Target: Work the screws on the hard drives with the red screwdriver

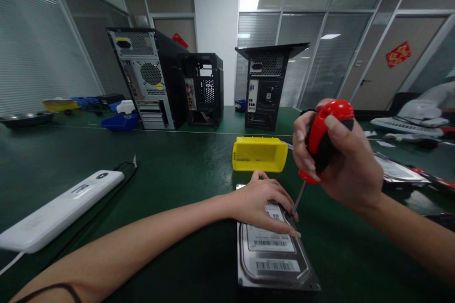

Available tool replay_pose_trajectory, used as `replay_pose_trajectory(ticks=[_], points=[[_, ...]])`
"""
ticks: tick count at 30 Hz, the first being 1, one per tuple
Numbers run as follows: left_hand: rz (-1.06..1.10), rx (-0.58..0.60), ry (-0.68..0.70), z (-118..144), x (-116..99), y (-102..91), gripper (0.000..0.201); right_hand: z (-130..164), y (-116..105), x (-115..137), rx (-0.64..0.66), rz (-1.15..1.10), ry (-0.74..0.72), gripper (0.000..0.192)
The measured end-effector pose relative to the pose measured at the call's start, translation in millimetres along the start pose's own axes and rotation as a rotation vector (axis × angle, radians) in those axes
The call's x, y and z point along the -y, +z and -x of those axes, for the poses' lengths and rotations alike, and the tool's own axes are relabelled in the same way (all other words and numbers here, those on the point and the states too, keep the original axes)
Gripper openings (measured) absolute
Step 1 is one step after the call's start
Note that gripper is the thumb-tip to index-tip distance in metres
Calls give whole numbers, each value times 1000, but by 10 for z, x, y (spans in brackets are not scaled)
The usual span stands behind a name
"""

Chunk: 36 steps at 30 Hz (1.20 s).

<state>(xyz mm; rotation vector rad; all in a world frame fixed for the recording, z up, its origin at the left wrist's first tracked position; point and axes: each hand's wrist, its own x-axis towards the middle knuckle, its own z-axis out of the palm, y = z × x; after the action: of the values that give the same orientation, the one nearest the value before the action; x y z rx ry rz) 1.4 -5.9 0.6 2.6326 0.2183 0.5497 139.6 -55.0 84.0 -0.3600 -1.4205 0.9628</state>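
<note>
The left forearm (142,241), crossing the near left corner with a dark cord around it, leads to the left hand (261,201), which lies spread over the hard drive (268,251), pressing on it rather than closed around it. The drive sits at near centre on the green tabletop (185,156), label side up. The right hand (350,163) grips the red-and-black handle of a screwdriver (325,144); its shaft slants down to the drive's right edge, beside the left fingertips.

The work on the drive looks to be partway: the tool is in place at one spot, while the cover is on and its labels are stuck down. Whatever fastening lies under the tip is yet to be finished, judging by the tool's position. Beyond the drive, the yellow bin (263,140) has a few small dark bits inside, too small to identify.

The left hand hides much of the drive's far half, and where the tip meets the metal is hard to make out, so I cannot tell whether it is seated in a screw. At far right, another metal unit (400,170) is partly covered by the right hand.
</note>
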Motion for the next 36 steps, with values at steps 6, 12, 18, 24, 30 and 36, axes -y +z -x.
replay_pose_trajectory(ticks=[6,12,18,24,30,36], points=[[-9,17,-16,6,2,-5,25,3,8,-11,-38,-30,-8,37],[7,10,-8,6,-11,-8,21,1,0,-35,-50,-12,-28,33],[34,18,-25,0,-49,-18,19,-12,-25,-61,-28,-29,-20,32],[48,26,-54,-6,-56,-29,21,-35,-38,-72,-13,-46,-7,30],[50,30,-62,-2,-49,-22,21,-18,-24,-51,-15,-32,-1,29],[42,43,-75,-5,-45,-29,21,-32,-34,-46,-19,7,-22,23]])
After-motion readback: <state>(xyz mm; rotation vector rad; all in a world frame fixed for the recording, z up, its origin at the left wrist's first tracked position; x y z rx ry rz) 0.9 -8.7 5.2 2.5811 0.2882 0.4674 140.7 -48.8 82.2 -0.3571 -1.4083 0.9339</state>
